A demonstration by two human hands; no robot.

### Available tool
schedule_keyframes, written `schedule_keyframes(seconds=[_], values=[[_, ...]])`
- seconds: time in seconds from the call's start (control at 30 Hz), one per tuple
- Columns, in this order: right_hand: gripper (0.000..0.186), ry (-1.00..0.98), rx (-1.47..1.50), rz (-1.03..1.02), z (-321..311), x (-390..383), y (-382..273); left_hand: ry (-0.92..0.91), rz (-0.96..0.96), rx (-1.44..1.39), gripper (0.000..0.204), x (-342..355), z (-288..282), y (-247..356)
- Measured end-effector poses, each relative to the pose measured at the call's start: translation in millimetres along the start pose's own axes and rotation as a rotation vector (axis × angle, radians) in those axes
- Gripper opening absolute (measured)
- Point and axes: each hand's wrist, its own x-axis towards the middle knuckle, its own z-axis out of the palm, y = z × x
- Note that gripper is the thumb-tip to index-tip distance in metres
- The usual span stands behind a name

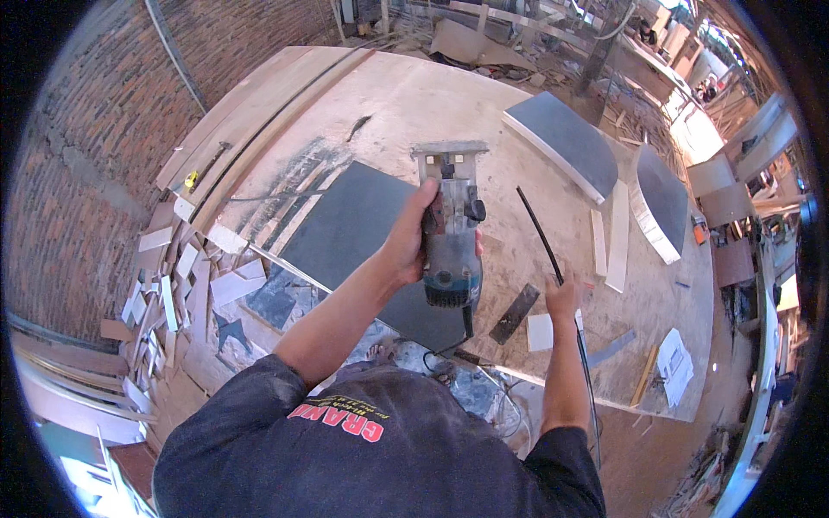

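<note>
My left hand (409,235) is wrapped around the body of a trim router (451,246), a handheld power tool with a teal and grey housing. Its flat base points away from me over the wooden tabletop (406,95), and a cord hangs from its near end. Closed fingers of my right hand (563,296) grip a black cord (539,226); one stiff end sticks out beyond the hand, and the rest trails down past my forearm. A dark-faced panel (345,226) lies under and left of my left forearm. Near my right hand is a short dark strip (515,314).
Two dark-topped boards with curved edges (570,142) (663,198) and pale wood strips (617,237) lie at the right. A paper sheet (674,368) rests near the table's right corner. Offcuts (168,289) pile up at the left, below a brick wall (95,129).
</note>
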Motion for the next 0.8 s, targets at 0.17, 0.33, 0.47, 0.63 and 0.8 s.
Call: schedule_keyframes(seconds=[0.17, 0.33, 0.47, 0.63, 0.8], values=[[0.092, -0.398, 1.092, 0.032, -110.6, -33.9, -181.5, 0.176, 0.015, 0.04, 0.066, 18.6, 0.1, -24.4], [0.103, -0.215, 0.682, 0.017, -142.5, -35.8, -260.4, 0.241, 0.122, 0.018, 0.051, 26.2, 13.6, -44.7], [0.085, -0.215, 0.565, 0.009, -155.3, -33.9, -260.6, 0.145, 0.082, 0.001, 0.047, 21.8, 18.4, -40.2], [0.079, -0.19, 0.467, -0.02, -166.2, -43.2, -267.1, 0.024, 0.084, -0.183, 0.045, 14.5, 15.3, -36.6], [0.081, -0.242, 0.419, -0.033, -177.7, -47.1, -281.3, 0.024, 0.128, -0.18, 0.042, 6.1, 11.5, -35.7]])
